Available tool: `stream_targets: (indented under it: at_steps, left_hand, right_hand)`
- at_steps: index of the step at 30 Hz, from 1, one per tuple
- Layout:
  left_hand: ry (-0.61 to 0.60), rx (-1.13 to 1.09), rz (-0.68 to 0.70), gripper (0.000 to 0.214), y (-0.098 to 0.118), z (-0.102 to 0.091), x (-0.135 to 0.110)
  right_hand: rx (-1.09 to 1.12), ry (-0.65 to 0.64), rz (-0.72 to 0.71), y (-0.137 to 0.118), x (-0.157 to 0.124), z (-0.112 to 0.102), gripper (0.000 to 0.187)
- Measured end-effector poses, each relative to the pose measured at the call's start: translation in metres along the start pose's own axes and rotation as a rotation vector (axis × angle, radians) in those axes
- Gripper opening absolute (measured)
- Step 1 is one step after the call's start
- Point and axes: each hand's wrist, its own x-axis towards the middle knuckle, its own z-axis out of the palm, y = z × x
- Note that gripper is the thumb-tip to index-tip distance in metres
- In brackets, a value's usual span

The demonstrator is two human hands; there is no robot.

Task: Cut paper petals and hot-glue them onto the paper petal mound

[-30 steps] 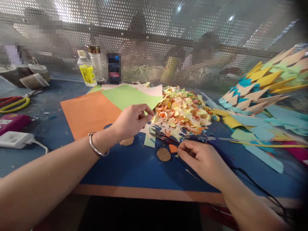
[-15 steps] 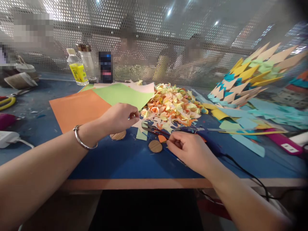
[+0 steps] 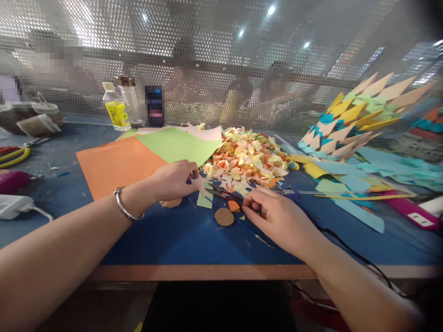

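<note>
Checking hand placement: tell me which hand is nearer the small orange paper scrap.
Right: the right hand is immediately right of the paper scrap; the left hand is farther away, to its left.

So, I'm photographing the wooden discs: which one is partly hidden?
The wooden disc partly covered in this view by the left hand; the other disc, nearer the right hand, shows whole.

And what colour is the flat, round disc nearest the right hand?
The flat, round disc is brown with wood-like grain, clearest in the head view.

A small orange paper piece (image 3: 234,206) lies beside a round wooden disc (image 3: 224,217) — a pale, pointed cutout (image 3: 200,185) farther left.
</note>
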Motion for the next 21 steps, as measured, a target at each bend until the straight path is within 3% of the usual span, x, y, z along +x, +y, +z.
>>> stream_targets:
  at_steps: [3,6,10,13,16,21]
  left_hand:
    - [0.026,0.006,0.0,0.026,0.0,-0.001,0.0]
    - [0.093,-0.067,-0.025,0.021,0.006,-0.003,-0.001]
    - [0.1,-0.46,-0.014,0.033,0.029,-0.005,-0.006]
    - [0.061,-0.735,-0.067,0.039,0.05,-0.003,-0.01]
    - [0.095,-0.942,-0.137,0.039,0.062,0.0,-0.013]
    - [0.178,-0.974,-0.166,0.032,0.064,0.002,-0.014]
  right_hand:
    - [0.015,0.022,-0.001,0.0,-0.006,-0.006,0.013]
    - [0.073,0.123,0.004,-0.002,-0.016,-0.012,0.013]
    - [0.168,0.24,0.022,-0.009,-0.023,-0.016,0.013]
    - [0.24,0.225,0.003,-0.018,-0.019,-0.017,0.011]
    - [0.294,0.203,-0.028,-0.029,-0.01,-0.015,0.011]
    - [0.295,0.217,-0.043,-0.042,0.005,-0.006,0.006]
